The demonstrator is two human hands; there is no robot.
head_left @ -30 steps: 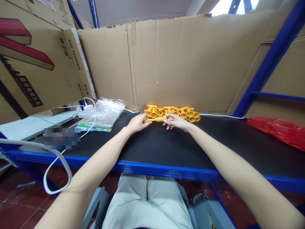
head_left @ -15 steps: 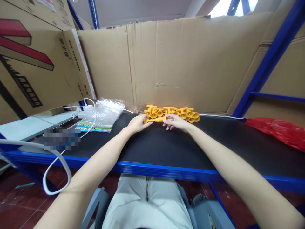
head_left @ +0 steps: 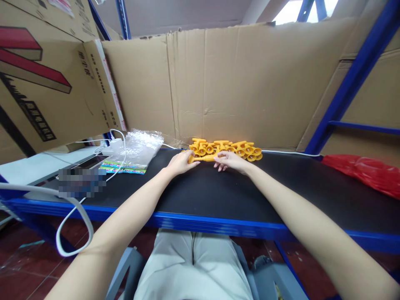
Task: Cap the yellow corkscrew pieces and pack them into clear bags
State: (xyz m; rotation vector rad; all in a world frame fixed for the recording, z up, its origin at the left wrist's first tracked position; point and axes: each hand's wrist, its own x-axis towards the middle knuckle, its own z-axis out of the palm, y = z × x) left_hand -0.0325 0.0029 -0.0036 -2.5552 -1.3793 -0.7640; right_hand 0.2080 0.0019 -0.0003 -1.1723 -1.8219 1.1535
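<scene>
A heap of yellow plastic parts (head_left: 237, 149) with cup-shaped ends lies at the back of the black shelf top (head_left: 218, 191), against the cardboard wall. One long yellow piece (head_left: 204, 157) lies in front of the heap. My left hand (head_left: 180, 161) is curled around its left end. My right hand (head_left: 229, 160) rests on its right end with the fingers bent down over it. Both arms stretch forward from the bottom corners.
Clear plastic bags (head_left: 137, 146) lie on colourful printed cards (head_left: 123, 168) at the left, beside a white charger and cable (head_left: 115, 141). A red plastic bag (head_left: 365, 173) lies at the right. Cardboard sheets (head_left: 234, 83) wall the back; blue rack posts (head_left: 353, 79) stand at the right.
</scene>
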